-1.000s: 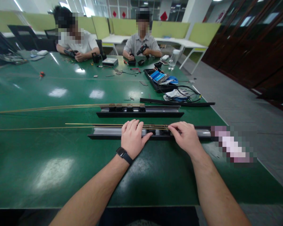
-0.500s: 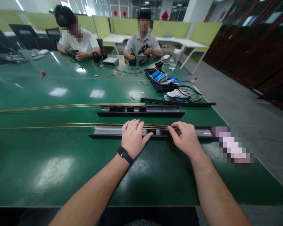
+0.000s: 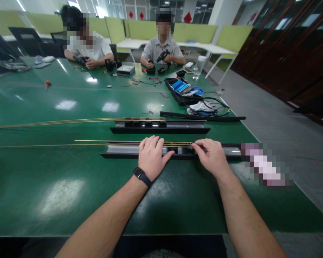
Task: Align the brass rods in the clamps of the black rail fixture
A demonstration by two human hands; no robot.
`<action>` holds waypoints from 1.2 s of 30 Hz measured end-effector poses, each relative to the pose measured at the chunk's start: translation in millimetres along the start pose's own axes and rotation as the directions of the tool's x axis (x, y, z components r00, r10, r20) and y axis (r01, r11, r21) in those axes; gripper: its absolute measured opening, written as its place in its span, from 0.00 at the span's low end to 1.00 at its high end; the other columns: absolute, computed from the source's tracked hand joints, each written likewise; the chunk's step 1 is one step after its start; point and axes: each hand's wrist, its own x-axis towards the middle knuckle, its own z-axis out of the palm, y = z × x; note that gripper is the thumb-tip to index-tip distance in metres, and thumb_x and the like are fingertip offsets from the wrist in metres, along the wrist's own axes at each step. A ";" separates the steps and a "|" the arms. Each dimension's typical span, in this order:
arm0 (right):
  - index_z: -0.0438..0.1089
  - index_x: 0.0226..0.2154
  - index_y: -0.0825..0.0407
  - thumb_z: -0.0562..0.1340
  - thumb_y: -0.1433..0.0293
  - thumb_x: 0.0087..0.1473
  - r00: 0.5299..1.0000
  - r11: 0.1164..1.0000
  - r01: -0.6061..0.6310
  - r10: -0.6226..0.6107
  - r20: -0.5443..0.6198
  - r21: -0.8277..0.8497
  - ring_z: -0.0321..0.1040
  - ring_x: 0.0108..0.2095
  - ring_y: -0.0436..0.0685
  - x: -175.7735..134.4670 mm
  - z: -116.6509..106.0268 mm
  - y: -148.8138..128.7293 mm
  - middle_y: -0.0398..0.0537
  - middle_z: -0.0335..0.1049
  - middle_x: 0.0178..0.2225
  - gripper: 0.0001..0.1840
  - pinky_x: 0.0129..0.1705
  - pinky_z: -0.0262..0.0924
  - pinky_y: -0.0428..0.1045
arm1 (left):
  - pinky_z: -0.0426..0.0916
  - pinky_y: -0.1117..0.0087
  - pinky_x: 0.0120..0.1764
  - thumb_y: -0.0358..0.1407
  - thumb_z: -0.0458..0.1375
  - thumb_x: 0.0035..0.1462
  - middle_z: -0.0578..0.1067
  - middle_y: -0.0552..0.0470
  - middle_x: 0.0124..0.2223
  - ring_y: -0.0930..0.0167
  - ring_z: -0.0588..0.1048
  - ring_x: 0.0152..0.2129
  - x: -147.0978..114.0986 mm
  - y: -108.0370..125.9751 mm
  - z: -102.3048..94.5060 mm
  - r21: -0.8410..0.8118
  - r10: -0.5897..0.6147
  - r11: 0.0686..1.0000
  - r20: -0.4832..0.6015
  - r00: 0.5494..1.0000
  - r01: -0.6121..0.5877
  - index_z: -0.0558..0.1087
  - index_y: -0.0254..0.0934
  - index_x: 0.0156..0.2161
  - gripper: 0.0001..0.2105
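Note:
A long black channel (image 3: pixel 121 155) with a shiny inner surface lies crosswise on the green table in front of me. Thin brass-coloured rods (image 3: pixel 91 141) run along it and stick out to the left. My left hand (image 3: pixel 152 157) lies over the channel and rods, fingers draped over the far edge and thumb pointing right. My right hand (image 3: pixel 210 154) pinches at the right ends of the rods with thumb and index finger; its fingertips partly hide those ends. Small black blocks (image 3: pixel 173 149) sit inside the channel between my hands.
Behind lies a second channel (image 3: pixel 161 130) with black blocks and brass rods. Farther back are a black strip (image 3: pixel 204 117), a coiled cable (image 3: pixel 218 105) and a black tray (image 3: pixel 183 98) with blue items. Two people sit across the table, one holding a power drill (image 3: pixel 163 55).
Nearly nothing differs. Both my hands keep their places on the channel and rods; the whole view has shifted very slightly.

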 end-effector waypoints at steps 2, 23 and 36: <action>0.75 0.35 0.47 0.62 0.62 0.65 1.000 1.000 -0.006 0.006 0.005 0.007 0.72 0.37 0.57 0.3 -0.8 1.0 0.43 0.77 0.33 0.09 0.46 0.54 0.55 | 0.57 0.52 0.64 0.53 0.59 0.65 0.78 0.41 0.57 0.56 0.72 0.59 0.1 -0.3 0.0 -0.002 0.001 1.000 0.000 1.000 -0.001 0.74 0.38 0.55 0.23; 0.75 0.39 0.47 0.61 0.63 0.65 1.000 1.000 0.007 -0.007 0.028 0.010 0.73 0.38 0.57 -0.3 -5.0 -5.0 0.44 0.78 0.36 0.08 0.47 0.56 0.56 | 0.57 0.51 0.65 0.53 0.59 0.65 0.78 0.41 0.58 0.56 0.71 0.59 -0.3 0.0 0.3 -0.005 -0.009 1.000 0.001 1.000 0.009 0.74 0.38 0.55 0.23; 0.76 0.36 0.45 0.61 0.62 0.64 0.999 0.998 -0.030 0.028 0.040 0.052 0.73 0.38 0.58 0.9 -4.9 -1.0 0.44 0.79 0.35 0.09 0.46 0.57 0.57 | 0.58 0.51 0.65 0.52 0.59 0.65 0.78 0.41 0.58 0.56 0.71 0.59 0.3 0.4 -0.9 -0.009 -0.006 1.000 0.010 1.000 0.006 0.74 0.38 0.56 0.23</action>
